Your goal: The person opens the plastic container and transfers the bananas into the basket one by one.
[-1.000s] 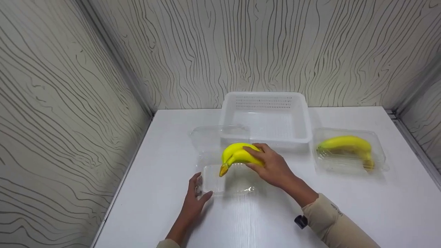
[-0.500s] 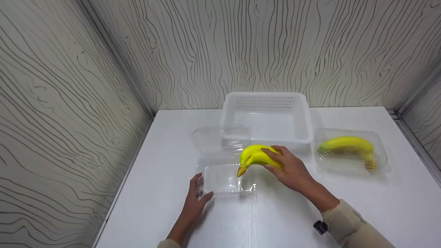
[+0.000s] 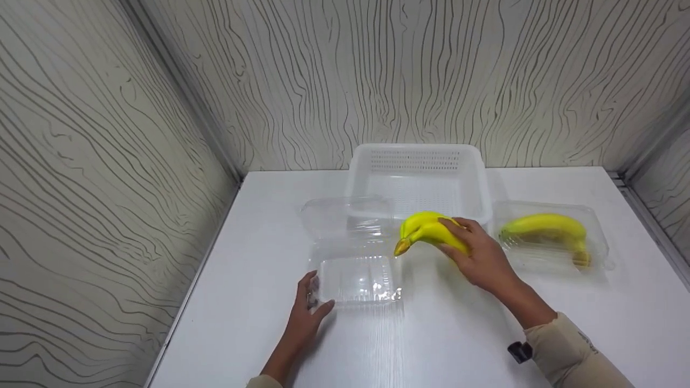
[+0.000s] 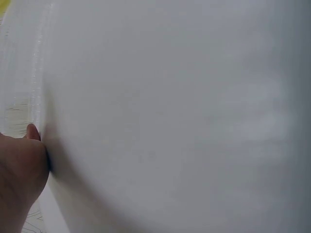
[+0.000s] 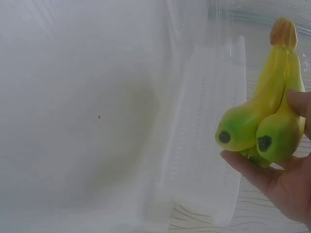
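no readable text, labels, brands, numbers or signs in any view

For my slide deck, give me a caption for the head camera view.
Right hand holds a banana bunch near a white basket.

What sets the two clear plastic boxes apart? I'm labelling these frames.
The near clear box lies open and holds nothing, its lid folded back; the right clear box holds a banana bunch. The left hand touches the near one; nothing touches the right one. Both are transparent and rest on the white table.
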`<move>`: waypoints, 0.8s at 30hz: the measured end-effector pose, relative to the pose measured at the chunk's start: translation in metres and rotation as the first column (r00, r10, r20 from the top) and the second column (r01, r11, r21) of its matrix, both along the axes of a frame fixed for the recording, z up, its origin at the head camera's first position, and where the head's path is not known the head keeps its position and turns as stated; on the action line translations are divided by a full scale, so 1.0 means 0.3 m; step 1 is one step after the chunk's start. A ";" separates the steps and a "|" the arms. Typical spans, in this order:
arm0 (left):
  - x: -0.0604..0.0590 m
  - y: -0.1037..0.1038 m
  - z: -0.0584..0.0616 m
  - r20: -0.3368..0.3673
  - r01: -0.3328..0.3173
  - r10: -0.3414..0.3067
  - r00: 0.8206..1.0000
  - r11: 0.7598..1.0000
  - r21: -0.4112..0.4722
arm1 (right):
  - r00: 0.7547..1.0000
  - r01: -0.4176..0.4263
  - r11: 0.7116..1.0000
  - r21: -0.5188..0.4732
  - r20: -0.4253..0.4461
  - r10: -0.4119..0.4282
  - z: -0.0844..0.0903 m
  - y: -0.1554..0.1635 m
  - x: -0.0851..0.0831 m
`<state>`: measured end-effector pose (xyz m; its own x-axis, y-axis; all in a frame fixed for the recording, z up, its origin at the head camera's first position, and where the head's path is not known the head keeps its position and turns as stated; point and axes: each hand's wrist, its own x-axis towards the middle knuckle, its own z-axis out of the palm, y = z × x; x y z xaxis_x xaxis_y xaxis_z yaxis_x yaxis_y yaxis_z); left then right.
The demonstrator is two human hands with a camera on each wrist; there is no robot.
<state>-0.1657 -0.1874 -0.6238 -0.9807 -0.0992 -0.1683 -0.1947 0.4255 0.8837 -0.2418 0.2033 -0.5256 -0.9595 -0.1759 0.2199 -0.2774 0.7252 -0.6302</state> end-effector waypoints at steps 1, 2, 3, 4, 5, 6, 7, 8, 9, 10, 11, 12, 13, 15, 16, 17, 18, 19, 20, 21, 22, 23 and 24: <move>0.000 -0.001 0.000 0.001 0.002 -0.002 1.000 1.000 -0.003 | 1.000 0.006 1.000 -0.008 -0.001 -0.006 0.005 0.007 -0.005; 0.001 -0.002 0.000 -0.002 0.006 -0.006 1.000 1.000 -0.001 | 1.000 0.011 1.000 -0.015 -0.006 -0.011 0.011 0.013 -0.009; 0.001 -0.003 0.000 -0.002 0.009 -0.009 1.000 1.000 0.001 | 1.000 0.015 1.000 -0.022 -0.015 -0.015 0.017 0.019 -0.015; 0.001 -0.005 0.000 -0.004 0.013 -0.013 1.000 1.000 0.004 | 1.000 0.018 0.999 -0.026 -0.025 -0.019 0.023 0.023 -0.020; 0.001 -0.006 -0.001 -0.004 0.015 -0.015 1.000 1.000 0.011 | 0.999 0.021 0.999 -0.033 -0.035 -0.023 0.030 0.026 -0.026; 0.001 -0.007 -0.001 -0.006 0.019 -0.019 1.000 1.000 0.013 | 0.999 0.024 0.999 -0.041 -0.048 -0.026 0.037 0.028 -0.033; 0.000 -0.008 -0.002 -0.007 0.023 -0.022 1.000 1.000 0.016 | 0.998 0.027 0.998 -0.050 -0.059 -0.030 0.044 0.029 -0.040; 0.000 -0.009 -0.002 -0.009 0.023 -0.023 1.000 1.000 0.019 | 0.997 0.031 0.998 -0.060 -0.069 -0.035 0.052 0.029 -0.047; 0.000 -0.010 -0.003 -0.006 0.023 -0.023 1.000 1.000 0.016 | 0.996 0.037 0.997 -0.067 -0.073 -0.042 0.060 0.027 -0.055; 0.000 -0.010 -0.003 -0.007 0.023 -0.023 1.000 1.000 0.013 | 0.996 0.044 0.996 -0.077 -0.076 -0.050 0.068 0.024 -0.064; 0.000 -0.010 -0.002 -0.006 0.021 -0.021 1.000 1.000 0.012 | 0.995 0.051 0.995 -0.087 -0.076 -0.058 0.075 0.019 -0.073; 0.000 -0.010 -0.002 -0.004 0.019 -0.019 1.000 1.000 0.010 | 0.995 0.059 0.993 -0.098 -0.078 -0.066 0.083 0.014 -0.083; -0.001 -0.010 -0.002 -0.002 0.015 -0.015 1.000 1.000 0.009 | 0.994 0.068 0.992 -0.105 -0.077 -0.076 0.088 0.009 -0.094; 0.000 -0.010 -0.002 0.000 0.011 -0.011 1.000 1.000 0.010 | 0.993 0.086 0.990 -0.115 -0.066 -0.094 0.099 -0.005 -0.118; 0.000 -0.009 -0.002 -0.002 0.009 -0.009 1.000 1.000 0.015 | 0.993 0.094 0.988 -0.119 -0.057 -0.102 0.104 -0.013 -0.131; 0.001 -0.009 -0.003 -0.002 0.006 -0.006 1.000 1.000 0.016 | 0.993 0.103 0.987 -0.121 -0.047 -0.110 0.110 -0.020 -0.144; 0.001 -0.008 -0.004 -0.002 0.004 -0.004 1.000 1.000 0.016 | 0.993 0.111 0.986 -0.122 -0.037 -0.116 0.116 -0.028 -0.158; 0.002 -0.007 -0.005 -0.004 0.004 -0.004 1.000 1.000 0.018 | 0.992 0.119 0.985 -0.121 -0.027 -0.123 0.122 -0.035 -0.172; 0.002 -0.006 -0.006 -0.007 0.005 -0.005 1.000 1.000 0.021 | 0.991 0.128 0.984 -0.122 -0.012 -0.131 0.128 -0.042 -0.186; 0.002 -0.005 -0.007 -0.009 0.007 -0.007 1.000 1.000 0.020 | 0.991 0.136 0.983 -0.125 0.001 -0.137 0.135 -0.049 -0.200; 0.002 -0.005 -0.007 -0.008 0.011 -0.011 1.000 1.000 0.022 | 0.990 0.144 0.981 -0.129 0.012 -0.144 0.140 -0.056 -0.214; 0.002 -0.005 -0.007 -0.008 0.014 -0.013 1.000 1.000 0.022 | 0.989 0.151 0.980 -0.134 0.021 -0.149 0.145 -0.063 -0.230; 0.002 -0.005 -0.007 -0.006 0.017 -0.017 1.000 1.000 0.023 | 0.988 0.156 0.978 -0.139 0.033 -0.153 0.148 -0.071 -0.245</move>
<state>-0.1651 -0.1890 -0.6257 -0.9833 -0.0786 -0.1642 -0.1821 0.4079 0.8947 -0.3152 0.1820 -0.4811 -0.9775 0.0059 0.2107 -0.1541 0.6618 -0.7337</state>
